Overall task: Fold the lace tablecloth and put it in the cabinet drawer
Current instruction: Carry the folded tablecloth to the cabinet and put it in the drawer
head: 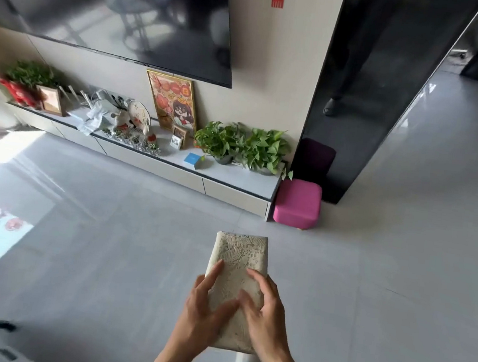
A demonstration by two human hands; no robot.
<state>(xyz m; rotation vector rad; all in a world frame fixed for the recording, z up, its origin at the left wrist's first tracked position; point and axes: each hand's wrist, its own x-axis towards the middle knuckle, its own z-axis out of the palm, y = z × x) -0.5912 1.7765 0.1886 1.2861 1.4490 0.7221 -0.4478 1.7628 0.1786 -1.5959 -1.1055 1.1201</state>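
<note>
A: How were the fingers point(217, 270) placed?

B: Both hands held the folded tablecloth point(239, 258) in the air above the floor point(372, 255). The left hand point(205, 311) gripped its near left edge, thumb across the top and one finger lying straight along the lace. The right hand point(265, 315) gripped the near right edge, its fingers curled over the top face. The two thumbs met near the middle of the cloth.

A: And the tablecloth itself?

B: It was a compact, cream, oblong bundle, long axis pointing away from the person, with the lace pattern uppermost. It touched only the hands.

A: What lay beyond it?

B: Ahead stood a low white cabinet point(230, 193) against the wall, its drawer fronts closed. On its top were two leafy plants point(244, 147), a small blue box point(192, 159), a framed picture point(172, 104), a decorated plate point(138, 114) and a red-wrapped plant point(25, 85) at the far left. A television point(117, 9) hung above. A pink stool point(298, 202) sat just beside the cabinet's right end, next to a dark glossy panel point(376, 92).
</note>
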